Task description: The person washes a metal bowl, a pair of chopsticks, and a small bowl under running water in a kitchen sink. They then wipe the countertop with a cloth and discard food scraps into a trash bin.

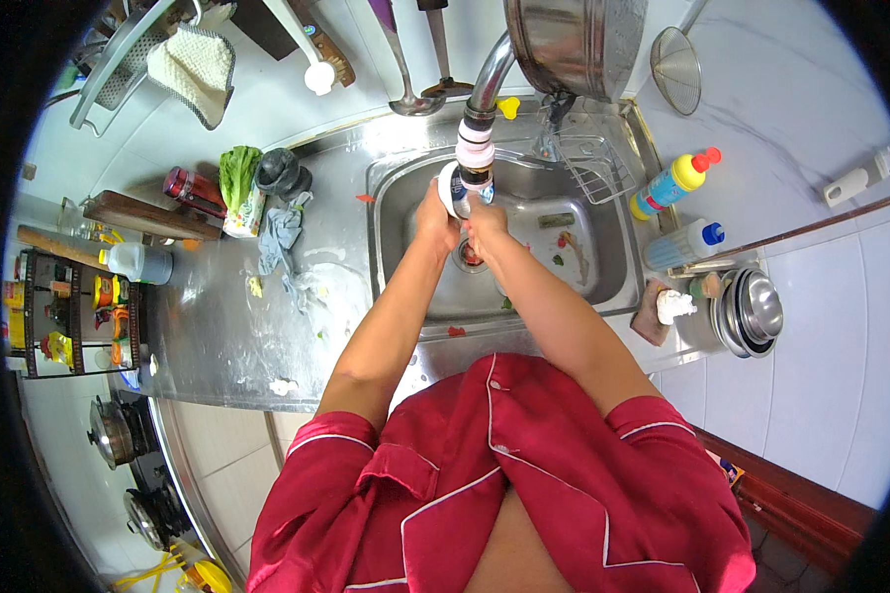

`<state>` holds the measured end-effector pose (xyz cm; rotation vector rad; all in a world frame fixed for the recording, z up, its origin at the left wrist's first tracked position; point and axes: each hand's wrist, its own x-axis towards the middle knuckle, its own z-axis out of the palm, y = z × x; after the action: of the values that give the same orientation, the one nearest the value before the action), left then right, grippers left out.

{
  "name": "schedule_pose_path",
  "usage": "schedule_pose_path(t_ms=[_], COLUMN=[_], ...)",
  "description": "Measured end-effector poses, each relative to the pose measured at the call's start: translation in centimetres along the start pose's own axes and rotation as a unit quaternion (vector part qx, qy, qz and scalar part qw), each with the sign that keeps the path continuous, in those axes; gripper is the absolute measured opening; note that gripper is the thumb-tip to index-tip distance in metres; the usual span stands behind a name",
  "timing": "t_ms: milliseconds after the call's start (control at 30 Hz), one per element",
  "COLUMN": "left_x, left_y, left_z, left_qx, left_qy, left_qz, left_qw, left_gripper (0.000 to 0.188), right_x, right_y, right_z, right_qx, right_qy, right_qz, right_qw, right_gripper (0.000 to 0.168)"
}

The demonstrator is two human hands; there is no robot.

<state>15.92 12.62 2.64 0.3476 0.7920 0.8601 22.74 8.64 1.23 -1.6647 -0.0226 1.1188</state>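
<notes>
Below the faucet's pink and black spout attachment [476, 152], a small white bowl with dark blue markings [449, 189] is tilted on its side. My left hand [437, 222] grips its left rim. The fingers of my right hand [487, 222] are on its near right part, and the spout hides some of the bowl. Both hands are over the stainless steel sink [519, 296]. Food scraps, including a greenish-brown piece [556, 220], lie on the sink floor, and reddish bits sit at the drain [472, 256].
A wire rack [597, 167] hangs at the sink's back right. Detergent bottles [671, 189] and stacked metal bowls [758, 307] stand right. Leftward on the counter are a blue-grey cloth [278, 237], a stone mortar [280, 174] and lettuce [239, 174]. A large pot [575, 48] hangs above.
</notes>
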Motion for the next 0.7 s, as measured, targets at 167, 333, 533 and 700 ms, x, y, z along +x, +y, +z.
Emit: schedule_pose_path(t_ms=[167, 333, 533, 700], left_x=[-1.2, -2.3, -5.5, -7.6], left_y=[0.2, 0.2, -1.3, -3.9], left_z=[-1.4, -2.4, 1.3, 8.1], left_qx=[0.199, 0.564, 0.644, 0.567], left_qy=[0.066, 0.060, -0.024, -0.170], left_qz=[0.079, 0.386, 0.434, 0.520], left_qw=[0.975, 0.728, 0.629, 0.615], left_gripper=[0.021, 0.024, 0.026, 0.020], right_x=[4.5, -0.9, -1.3, -0.7], right_y=[1.0, -0.4, -0.5, 3.2], right_z=[-3.8, -7.5, -10.4, -13.8], right_qx=[-0.237, -0.383, -0.493, -0.484], right_qy=[0.158, 0.166, 0.135, 0.103], right_qz=[-0.220, -0.260, -0.245, -0.253], right_qw=[0.933, 0.871, 0.824, 0.831], right_gripper=[0.045, 0.030, 0.026, 0.022])
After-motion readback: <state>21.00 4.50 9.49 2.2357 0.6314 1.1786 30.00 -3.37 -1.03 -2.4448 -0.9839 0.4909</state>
